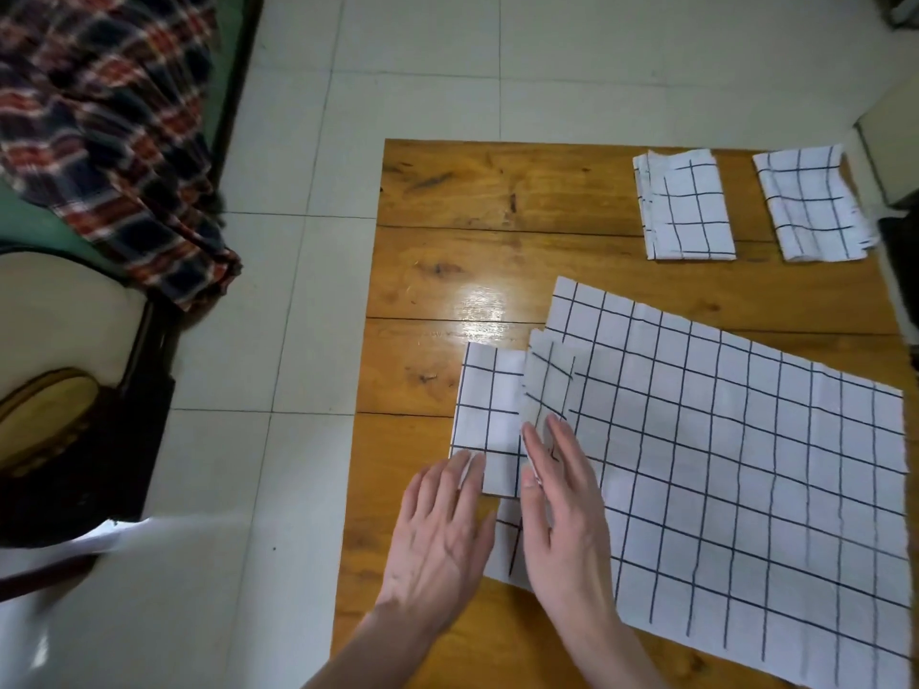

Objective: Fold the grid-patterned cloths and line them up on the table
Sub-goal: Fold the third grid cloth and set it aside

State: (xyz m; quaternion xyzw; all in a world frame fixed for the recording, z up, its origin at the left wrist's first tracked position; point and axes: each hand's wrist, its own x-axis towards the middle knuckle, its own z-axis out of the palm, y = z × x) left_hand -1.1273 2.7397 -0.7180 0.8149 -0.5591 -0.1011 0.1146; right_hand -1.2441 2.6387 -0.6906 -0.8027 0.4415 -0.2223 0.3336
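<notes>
A folded white cloth with a black grid (490, 410) lies near the left edge of the wooden table (447, 231). Its right half stands up slightly against a large unfolded grid cloth (746, 479) that is spread flat over the table's right side. My left hand (440, 529) rests flat, its fingertips on the folded cloth's near left corner. My right hand (562, 504) lies flat with fingers together, pressing the raised flap at the seam between the two cloths. Two folded grid cloths (689, 211) (813, 203) sit side by side at the far right.
A white tiled floor (308, 191) surrounds the table. A plaid cloth (109, 121) hangs over furniture at the upper left, with a dark chair (99, 440) below it. A pale box (890, 141) stands beside the table's far right corner.
</notes>
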